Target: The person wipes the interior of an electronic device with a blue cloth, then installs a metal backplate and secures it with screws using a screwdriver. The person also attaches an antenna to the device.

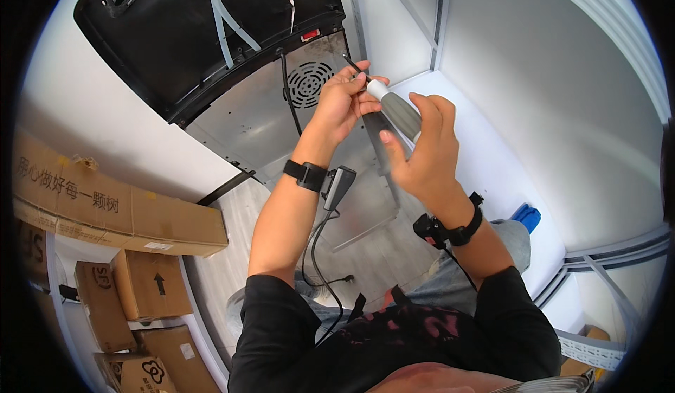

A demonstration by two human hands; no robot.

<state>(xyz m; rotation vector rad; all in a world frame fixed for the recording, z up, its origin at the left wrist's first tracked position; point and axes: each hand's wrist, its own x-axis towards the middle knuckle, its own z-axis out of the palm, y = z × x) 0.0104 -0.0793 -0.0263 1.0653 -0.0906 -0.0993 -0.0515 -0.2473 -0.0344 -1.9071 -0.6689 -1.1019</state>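
Note:
A screwdriver (402, 115) with a thick grey handle, white collar and thin dark shaft points up and left in front of me. My left hand (342, 105) is closed on it, thumb and fingers pinching the shaft beside the collar. At the handle's rear end is my right hand (430, 150), thumb and fingers spread apart around it; whether the palm touches the handle is hidden. Beyond my left hand stands an appliance with a bare metal panel (239, 129), a round slotted vent (310, 84) and a black cord (290, 98) running down from its upper edge.
The appliance's black upper section (162, 48) carries pale loose tubes (219, 20) and a red switch (310, 35). Cardboard boxes (176, 217) stand at left and lower left. A white ledge (485, 140) and grey wall panels (548, 76) lie right. A blue object (526, 217) rests near my knee.

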